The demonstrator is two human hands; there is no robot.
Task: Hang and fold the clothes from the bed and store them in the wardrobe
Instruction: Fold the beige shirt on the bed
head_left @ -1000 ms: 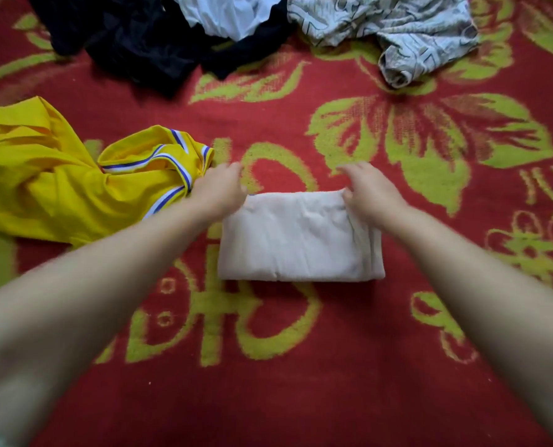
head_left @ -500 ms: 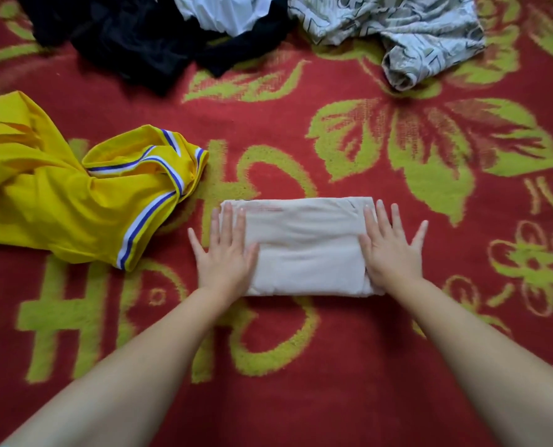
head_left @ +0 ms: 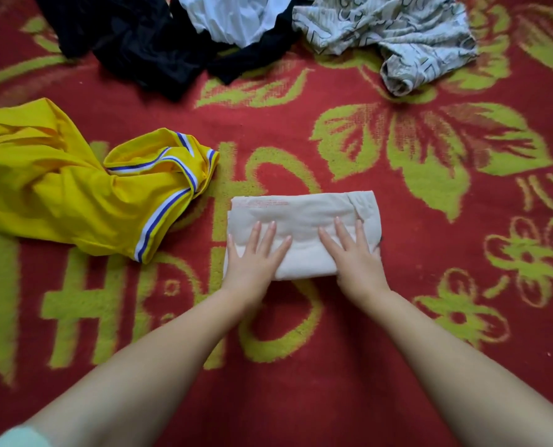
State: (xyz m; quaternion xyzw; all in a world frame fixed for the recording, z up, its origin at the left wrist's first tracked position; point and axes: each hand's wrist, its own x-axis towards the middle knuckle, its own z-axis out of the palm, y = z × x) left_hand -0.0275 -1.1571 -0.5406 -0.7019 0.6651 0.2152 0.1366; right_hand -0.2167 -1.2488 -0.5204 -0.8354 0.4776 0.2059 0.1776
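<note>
Bed (head_left: 397, 366), red-and-green floral cover, carries everything. Yellow jersey (head_left: 59, 195) crumpled at left; black garment (head_left: 133, 43) and patterned grey one (head_left: 397, 33) heaped at the far edge, unfolded. Cream garment (head_left: 301, 227) lies mid-bed, folded to a compact rectangle. Left hand (head_left: 252, 259) and right hand (head_left: 355, 259) press it flat, fingers straight, holding nothing. Step: final smoothing, probably. Next: lift the bundle without loosening the folds; the wardrobe is out of view.

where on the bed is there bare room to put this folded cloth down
Free: the red blanket right of the folded cream cloth, and the near strip. Crowded: yellow jersey at left; black garment, white garment and patterned garment along the far edge.
</note>
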